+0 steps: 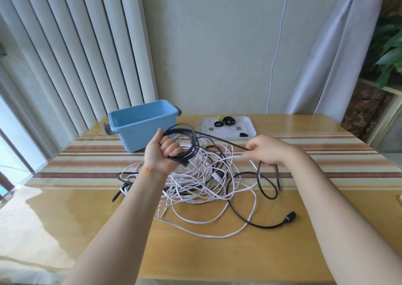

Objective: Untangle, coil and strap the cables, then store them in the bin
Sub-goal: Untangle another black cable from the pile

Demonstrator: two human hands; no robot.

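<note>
The left hand [162, 152] is curled tight around a small coil of black cable [187, 141], held up above the worktop [87, 208]. From that coil one black strand runs across to the right hand [268, 149], which pinches it between its fingertips. The two hands are apart, with the strand stretched between them. More of the black cable hangs down from the right hand in a loop and ends in a black plug [290, 217] lying near the right edge of the worktop. Under the hands, in the middle of the worktop, sits a big messy pile of white cable [195, 186], all looped and crossed over itself, with black cable mixed in. A blue bin [142, 124] stands near the far edge, toward the left, just behind the pile. Beside it, to the right along the far edge, is a flat white tray [226, 129] with some small black straps [228, 120] on it. A striped cloth [315, 160] lies across the far half of the worktop.
</note>
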